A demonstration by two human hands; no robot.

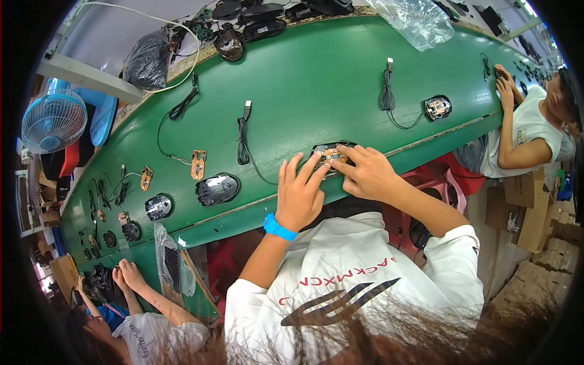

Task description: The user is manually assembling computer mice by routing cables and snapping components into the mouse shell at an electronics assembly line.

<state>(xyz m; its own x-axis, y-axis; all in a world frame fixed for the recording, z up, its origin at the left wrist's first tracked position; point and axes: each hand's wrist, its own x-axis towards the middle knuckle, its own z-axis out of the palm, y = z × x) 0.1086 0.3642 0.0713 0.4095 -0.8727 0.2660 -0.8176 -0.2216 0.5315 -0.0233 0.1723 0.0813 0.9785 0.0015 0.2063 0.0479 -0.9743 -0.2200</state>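
In front of me, at the belt's near edge, lies a black computer mouse base [333, 145] with a brown circuit board [331, 156] in it. My left hand [302, 191] has its fingertips on the board's left side and the rim of the base. From the right, my right hand [370, 173] pinches and presses the board's right part, its fingers bent. Parts of base and board are hidden under the fingers. A black USB cable [243, 143] lies bundled to the left, its lead running toward the mouse under my left hand.
Left along the green belt [292, 85] lie a mouse base [217, 190], a loose circuit board [198, 165] with its cable, and several similar parts. Another mouse base with board [438, 107] is at right. Co-workers sit on both sides. A blue fan [53, 121] stands far left.
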